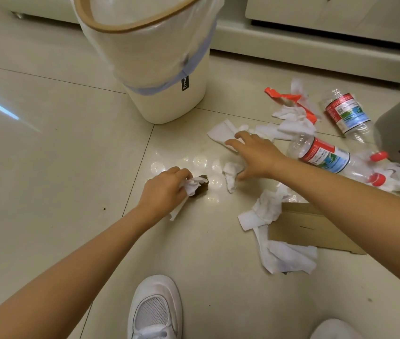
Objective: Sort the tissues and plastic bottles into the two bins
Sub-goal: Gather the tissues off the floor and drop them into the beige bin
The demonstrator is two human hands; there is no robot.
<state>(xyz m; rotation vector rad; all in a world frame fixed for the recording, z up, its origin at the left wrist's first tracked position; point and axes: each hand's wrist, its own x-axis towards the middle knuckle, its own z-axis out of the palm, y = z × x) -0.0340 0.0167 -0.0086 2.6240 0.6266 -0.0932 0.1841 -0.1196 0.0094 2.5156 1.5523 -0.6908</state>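
Tiled floor (47, 167): lined white bin (160, 57) looks empty; left hand (162, 189) fingers clutch a tissue (191, 185), right hand (255, 155) fingers spread.

White tissues (289, 259), clear bottles (326, 155) with red-blue labels and red caps, cream bin (169, 104) with tan rim, beige floor (47, 167)

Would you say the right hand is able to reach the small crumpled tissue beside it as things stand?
Probably yes: the right hand is spread open directly beside the small crumpled tissue, thumb almost touching, with only bare floor between.
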